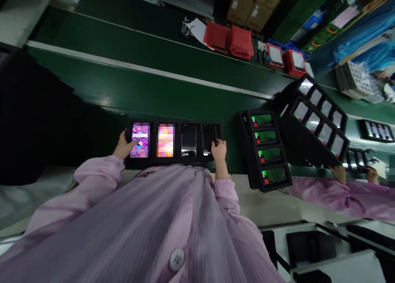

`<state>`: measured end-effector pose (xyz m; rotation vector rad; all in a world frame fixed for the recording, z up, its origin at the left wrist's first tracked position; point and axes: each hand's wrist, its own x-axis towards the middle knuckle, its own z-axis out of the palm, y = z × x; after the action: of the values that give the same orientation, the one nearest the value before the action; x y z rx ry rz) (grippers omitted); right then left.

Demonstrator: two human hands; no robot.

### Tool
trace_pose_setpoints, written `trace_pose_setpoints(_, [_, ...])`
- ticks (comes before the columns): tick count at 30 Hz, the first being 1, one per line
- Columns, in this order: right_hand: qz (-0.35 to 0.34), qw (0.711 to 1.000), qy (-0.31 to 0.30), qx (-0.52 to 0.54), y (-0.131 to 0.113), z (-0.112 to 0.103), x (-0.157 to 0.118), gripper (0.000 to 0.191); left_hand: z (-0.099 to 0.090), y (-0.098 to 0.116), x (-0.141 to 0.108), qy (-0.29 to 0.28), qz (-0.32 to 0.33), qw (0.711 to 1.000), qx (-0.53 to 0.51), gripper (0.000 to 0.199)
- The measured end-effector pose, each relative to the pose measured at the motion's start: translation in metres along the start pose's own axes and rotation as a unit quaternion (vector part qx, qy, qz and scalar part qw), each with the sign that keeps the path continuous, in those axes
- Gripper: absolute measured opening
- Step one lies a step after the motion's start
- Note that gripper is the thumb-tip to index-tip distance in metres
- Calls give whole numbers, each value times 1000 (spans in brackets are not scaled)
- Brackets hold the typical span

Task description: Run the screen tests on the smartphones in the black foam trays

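A long black foam tray (pixel 177 161) lies in front of me with a row of smartphones in its slots. The leftmost phone (pixel 140 137) has a lit purple screen, and the second phone (pixel 166 140) is lit pink and orange. The third phone (pixel 188 140) and the rightmost phone (pixel 209 135) have dark screens. My left hand (pixel 122 146) is closed round the tray's left end, its thumb over the leftmost screen. My right hand (pixel 219 150) has its fingers curled against the right edge of the rightmost phone; the fingertips are partly hidden.
To the right stand stacked black trays (pixel 268 151) of phones with green screens. Beyond them, a tilted stack of trays (pixel 321 114) sits near a co-worker's hand (pixel 338 174). Red folders (pixel 240 42) lie at the back of the green bench (pixel 129 85). Black material fills the left side.
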<state>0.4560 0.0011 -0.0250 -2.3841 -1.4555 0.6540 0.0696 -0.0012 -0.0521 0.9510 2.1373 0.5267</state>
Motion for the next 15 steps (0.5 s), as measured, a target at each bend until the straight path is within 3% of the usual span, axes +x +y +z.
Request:
trace_pose_setpoints(5, [-12, 1000, 7, -6, 0, 0, 3, 38, -2, -9, -8, -38, -62, 988, -134, 94])
trace_pose_setpoints(11, [-65, 995, -31, -73, 4, -19, 10, 34, -3, -16, 0, -59, -67, 991, -98, 102])
trace_pose_setpoints(15, [-100, 985, -58, -126, -28, -25, -3, 45, 1, -21, 6, -56, -45, 995, -76, 106])
